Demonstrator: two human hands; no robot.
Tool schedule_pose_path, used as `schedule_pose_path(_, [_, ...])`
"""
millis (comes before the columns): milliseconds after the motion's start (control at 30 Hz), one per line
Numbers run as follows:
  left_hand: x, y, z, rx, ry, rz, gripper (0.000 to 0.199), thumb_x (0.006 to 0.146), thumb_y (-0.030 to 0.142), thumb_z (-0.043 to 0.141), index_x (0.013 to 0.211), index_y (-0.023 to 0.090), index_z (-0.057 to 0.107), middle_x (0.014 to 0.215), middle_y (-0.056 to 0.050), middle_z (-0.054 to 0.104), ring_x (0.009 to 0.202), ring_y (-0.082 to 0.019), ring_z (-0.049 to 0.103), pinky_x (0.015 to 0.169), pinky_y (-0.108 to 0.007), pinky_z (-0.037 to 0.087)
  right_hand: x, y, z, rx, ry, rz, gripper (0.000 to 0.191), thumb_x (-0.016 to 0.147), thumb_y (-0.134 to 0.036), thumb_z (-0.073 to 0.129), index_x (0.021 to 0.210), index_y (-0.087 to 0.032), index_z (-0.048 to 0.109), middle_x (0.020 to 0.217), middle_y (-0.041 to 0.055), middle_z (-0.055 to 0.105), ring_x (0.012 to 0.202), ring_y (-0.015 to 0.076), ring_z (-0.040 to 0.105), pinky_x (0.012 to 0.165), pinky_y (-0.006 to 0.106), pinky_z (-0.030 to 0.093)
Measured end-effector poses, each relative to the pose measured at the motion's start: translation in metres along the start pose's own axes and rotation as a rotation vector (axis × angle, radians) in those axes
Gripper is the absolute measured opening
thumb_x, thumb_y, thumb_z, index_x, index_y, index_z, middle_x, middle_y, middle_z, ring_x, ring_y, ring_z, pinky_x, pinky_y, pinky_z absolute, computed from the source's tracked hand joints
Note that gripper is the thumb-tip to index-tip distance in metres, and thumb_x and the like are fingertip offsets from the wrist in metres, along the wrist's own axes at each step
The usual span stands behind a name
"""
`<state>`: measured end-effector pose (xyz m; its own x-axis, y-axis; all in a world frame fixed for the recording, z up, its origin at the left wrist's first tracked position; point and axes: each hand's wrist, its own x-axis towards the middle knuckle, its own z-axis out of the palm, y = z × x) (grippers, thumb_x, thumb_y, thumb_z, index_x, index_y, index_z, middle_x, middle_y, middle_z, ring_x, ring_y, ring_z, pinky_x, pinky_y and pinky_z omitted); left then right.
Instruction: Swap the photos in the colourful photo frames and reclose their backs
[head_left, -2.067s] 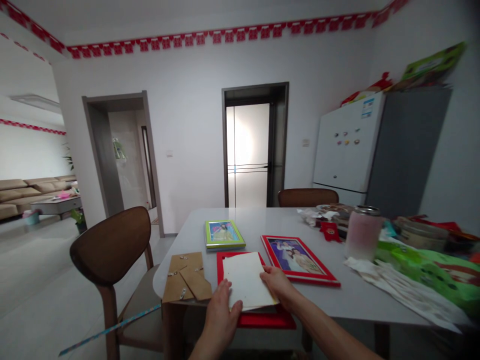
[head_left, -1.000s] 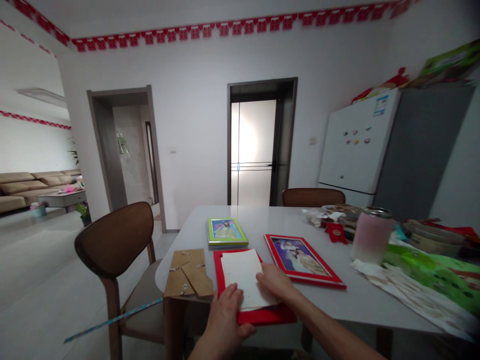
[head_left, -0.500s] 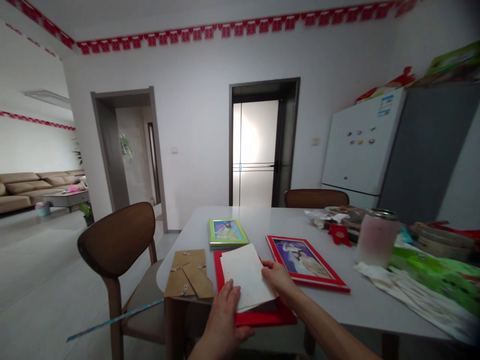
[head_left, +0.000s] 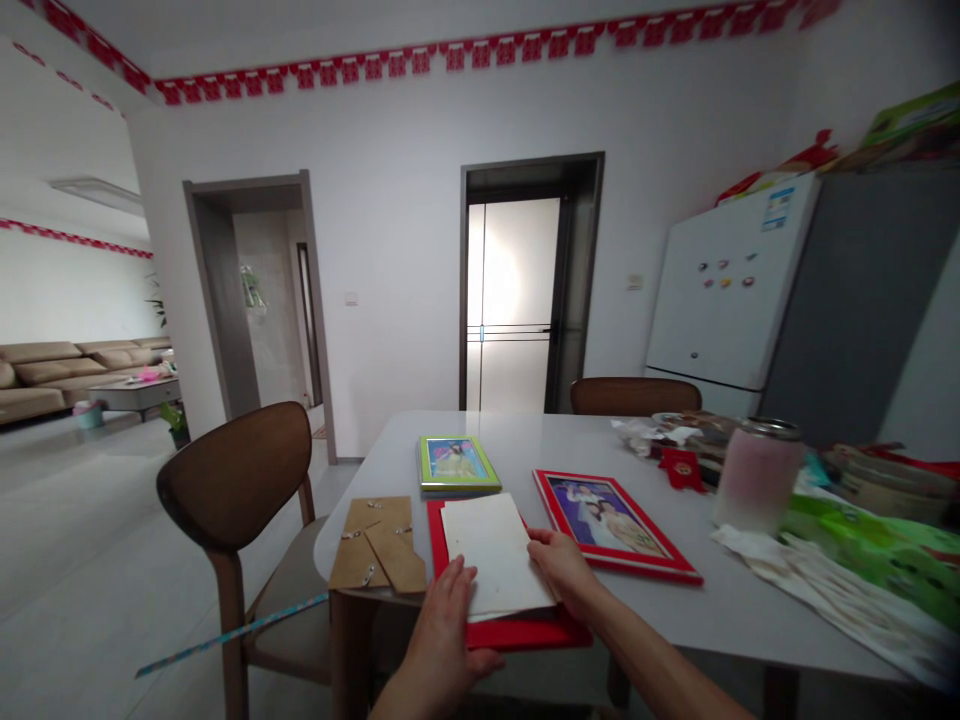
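A white sheet or card [head_left: 499,555] lies over a red frame [head_left: 525,632] at the table's near edge. My left hand [head_left: 448,620] rests at the left side of both, fingers on the sheet's lower left edge and thumb at the frame's near rim. At the sheet's right edge, my right hand [head_left: 561,565] pinches it. To the right lies another red frame with a wedding photo [head_left: 609,522]. Behind the sheet is a green-rimmed framed photo [head_left: 456,462]. Brown backing boards with metal clips [head_left: 379,543] lie at the left.
On the table's right are a pink jar [head_left: 759,475], white cloth gloves [head_left: 810,590], a green bag [head_left: 885,550] and a red packet [head_left: 681,468]. Brown chairs stand left [head_left: 236,480] and behind the table [head_left: 637,395]. A patterned strip [head_left: 232,635] juts out at the left.
The white sheet has turned slightly and sits straighter over the red frame. Both hands have shifted a little with it, and the view has moved slightly.
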<state>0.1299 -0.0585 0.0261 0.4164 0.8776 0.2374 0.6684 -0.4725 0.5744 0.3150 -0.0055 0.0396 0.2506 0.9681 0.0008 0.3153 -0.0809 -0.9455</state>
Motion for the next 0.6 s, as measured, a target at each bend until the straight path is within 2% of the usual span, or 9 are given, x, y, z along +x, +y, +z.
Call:
schedule_pose_path(133, [0.001,0.000,-0.003,0.009,-0.011,-0.003,0.084,0.048,0.023,0.072,0.123,0.009,0.035,0.135,-0.016,0.026,0.123,-0.025,0.025,0.101,-0.037,0.022,-0.001,-0.003,-0.002,-0.124,-0.062,-0.042,0.035,0.063,-0.010,0.036,0.090,-0.009,0.058,0.077,0.0084,0.067,0.062,0.0145,0.061,0.050,0.021,0.044])
schedule_pose_path(233, [0.001,0.002,-0.006,0.020,-0.030,-0.003,0.083,0.048,0.023,0.072,0.122,0.008,0.037,0.134,-0.017,0.029,0.122,-0.025,0.027,0.101,-0.037,0.022,-0.003,-0.005,-0.004,-0.272,-0.074,-0.116,0.033,0.063,-0.010,0.036,0.085,-0.012,0.060,0.078,0.0066,0.067,0.067,0.0150,0.061,0.056,0.021,0.044])
schedule_pose_path(367, [0.000,0.005,-0.006,0.041,-0.054,0.006,0.080,0.049,0.028,0.072,0.121,0.010,0.039,0.132,-0.016,0.032,0.120,-0.026,0.029,0.101,-0.040,0.019,-0.007,-0.011,-0.001,-0.525,-0.024,-0.227,0.025,0.063,-0.014,0.042,0.078,-0.011,0.061,0.079,0.0107,0.065,0.076,0.0198,0.059,0.067,0.026,0.041])
schedule_pose_path(500, [-0.002,0.005,-0.002,0.054,-0.076,0.036,0.076,0.051,0.032,0.070,0.119,0.018,0.042,0.130,-0.011,0.037,0.119,-0.025,0.031,0.101,-0.043,0.014,-0.014,-0.015,0.007,-0.737,0.057,-0.284,0.031,0.066,-0.020,0.044,0.089,-0.005,0.057,0.091,0.0201,0.060,0.085,0.0259,0.054,0.073,0.033,0.037])
schedule_pose_path(600, [-0.003,0.003,-0.004,0.059,-0.071,0.057,0.064,0.056,0.029,0.065,0.116,0.020,0.045,0.128,-0.008,0.040,0.118,-0.022,0.034,0.100,-0.041,0.015,-0.019,-0.015,0.008,-0.842,0.084,-0.327,0.031,0.069,-0.025,0.043,0.091,-0.008,0.057,0.093,0.0184,0.059,0.090,0.0276,0.050,0.078,0.036,0.033])
